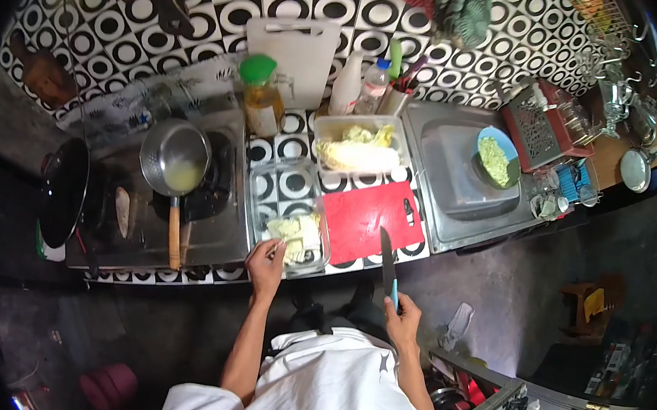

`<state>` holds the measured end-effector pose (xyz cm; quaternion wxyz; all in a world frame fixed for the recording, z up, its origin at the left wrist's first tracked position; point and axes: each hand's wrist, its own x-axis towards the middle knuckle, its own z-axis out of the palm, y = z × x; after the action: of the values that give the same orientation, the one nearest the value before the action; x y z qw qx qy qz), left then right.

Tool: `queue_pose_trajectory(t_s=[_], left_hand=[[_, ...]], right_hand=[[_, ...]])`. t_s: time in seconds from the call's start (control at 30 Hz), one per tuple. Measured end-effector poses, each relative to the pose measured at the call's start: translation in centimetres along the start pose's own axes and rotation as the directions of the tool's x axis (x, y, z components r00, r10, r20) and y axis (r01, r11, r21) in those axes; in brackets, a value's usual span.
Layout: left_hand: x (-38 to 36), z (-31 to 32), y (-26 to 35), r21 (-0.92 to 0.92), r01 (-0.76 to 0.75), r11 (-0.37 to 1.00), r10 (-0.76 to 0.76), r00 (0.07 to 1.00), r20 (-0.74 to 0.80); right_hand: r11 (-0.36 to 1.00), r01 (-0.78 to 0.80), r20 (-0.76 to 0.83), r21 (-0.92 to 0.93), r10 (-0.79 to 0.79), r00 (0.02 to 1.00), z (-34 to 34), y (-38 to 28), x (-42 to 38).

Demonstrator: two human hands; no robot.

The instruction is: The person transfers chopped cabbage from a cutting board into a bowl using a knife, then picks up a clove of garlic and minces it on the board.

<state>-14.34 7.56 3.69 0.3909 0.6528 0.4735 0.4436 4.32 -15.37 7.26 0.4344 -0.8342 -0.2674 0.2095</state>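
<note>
My right hand (pixel 403 319) is closed round the light blue handle of a knife (pixel 387 255), its dark blade pointing away over the front edge of a red cutting board (pixel 362 223). My left hand (pixel 264 266) is at the front left corner of a clear rectangular container (pixel 260 187). Its fingers are pinched together; what they hold, if anything, is too small to make out. Pale cut vegetable pieces (pixel 295 233) lie in the near end of that container. Behind the board, a second clear tub (pixel 319 151) holds a whitish-yellow leafy vegetable (pixel 360 155), possibly cabbage.
At left, a saucepan (pixel 173 148) with a wooden handle sits on the stove (pixel 224 231). A green-lidded jar (pixel 263 105), bottles (pixel 372 88) and a white board (pixel 295 54) stand behind. On the right, a blue bowl (pixel 515 149) of shredded green food is at the sink (pixel 440 223).
</note>
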Motion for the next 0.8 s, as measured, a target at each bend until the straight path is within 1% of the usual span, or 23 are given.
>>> queue_pose_trajectory(t_s=[0.07,0.13,0.2,0.23,0.27,0.3,0.33,0.37,0.4,0.43,0.47,0.53,0.57,0.6,0.63,0.67,0.73,0.77,0.8], left_hand=[[-0.3,-0.6,0.4,0.076,-0.149,0.986,0.155,0.985,-0.073],[-0.5,-1.0,1.6,0.101,-0.17,0.98,0.179,0.98,-0.083],[-0.2,-0.7,1.8,0.15,-0.192,0.97,0.21,0.971,-0.11],[0.1,-0.4,2.2,0.106,-0.143,0.984,0.158,0.977,-0.142],[0.6,0.2,2.2,0.107,-0.167,0.98,0.186,0.962,-0.198],[1.1,0.5,2.8,0.149,-0.193,0.97,0.223,0.949,-0.224],[1.6,0.8,4.0,0.196,-0.219,0.956,0.26,0.941,-0.217],[2.0,1.6,4.5,0.191,-0.243,0.951,0.286,0.925,-0.25],[2.2,2.2,5.7,0.199,-0.234,0.952,0.279,0.928,-0.246],[2.4,3.0,5.9,0.156,-0.251,0.955,0.284,0.926,-0.25],[2.5,4.1,5.4,0.154,-0.225,0.962,0.261,0.925,-0.278],[2.6,5.5,5.0,0.177,-0.222,0.959,0.271,0.904,-0.332],[2.4,6.1,4.9,0.154,-0.209,0.966,0.252,0.896,-0.366],[2.4,6.9,5.6,0.127,-0.191,0.973,0.226,0.891,-0.394],[2.5,7.8,6.2,0.113,-0.196,0.974,0.226,0.884,-0.409],[2.3,8.7,6.8,0.118,-0.198,0.973,0.229,0.888,-0.4],[2.4,10.5,8.5,0.061,-0.254,0.965,0.262,0.933,-0.249],[2.2,11.3,9.2,0.113,-0.27,0.956,0.288,0.937,-0.197],[2.1,12.0,9.5,0.116,-0.263,0.958,0.281,0.94,-0.194]], right_hand=[[0.999,0.039,0.045,0.026,-0.04,0.998,0.9,0.1,1.4],[0.998,0.023,0.137,0.054,-0.03,0.99,1.4,-0.8,3.1],[0.966,0.257,0.178,-0.007,-0.251,0.951,1.5,-2.4,4.9],[0.943,0.331,0.208,-0.016,-0.321,0.924,1.6,-2.4,5.8],[0.914,0.405,0.237,-0.025,-0.388,0.891,1.7,-2.1,6.5],[0.92,0.392,0.27,-0.009,-0.375,0.887,1.3,-2.8,6.9],[0.924,0.383,0.298,0.005,-0.367,0.881,0.7,-3.5,7.2],[0.919,0.394,0.292,0.024,-0.383,0.876,0.7,-3.0,7.8],[0.916,0.399,0.287,0.041,-0.394,0.873,0.7,-2.1,8.3],[0.925,0.378,0.289,0.041,-0.373,0.881,0.3,-1.8,8.7],[0.936,0.351,0.297,0.043,-0.347,0.89,-0.1,-1.5,9.0],[0.93,0.365,0.296,0.039,-0.36,0.885,-1.0,-0.7,10.1],[0.952,0.297,0.342,0.07,-0.303,0.889,-1.2,0.5,10.9],[0.934,0.341,0.277,0.104,-0.357,0.892,-1.4,1.1,11.4],[0.964,0.256,0.299,0.077,-0.267,0.916,-1.8,1.8,12.1],[0.986,0.162,0.325,0.046,-0.168,0.931,-2.2,2.6,12.4],[0.981,0.188,0.248,0.055,-0.196,0.949,-3.2,2.9,13.1],[0.993,0.101,0.291,0.063,-0.116,0.95,-4.1,2.7,13.3],[0.993,0.088,0.257,0.078,-0.105,0.961,-4.2,3.2,13.7]])
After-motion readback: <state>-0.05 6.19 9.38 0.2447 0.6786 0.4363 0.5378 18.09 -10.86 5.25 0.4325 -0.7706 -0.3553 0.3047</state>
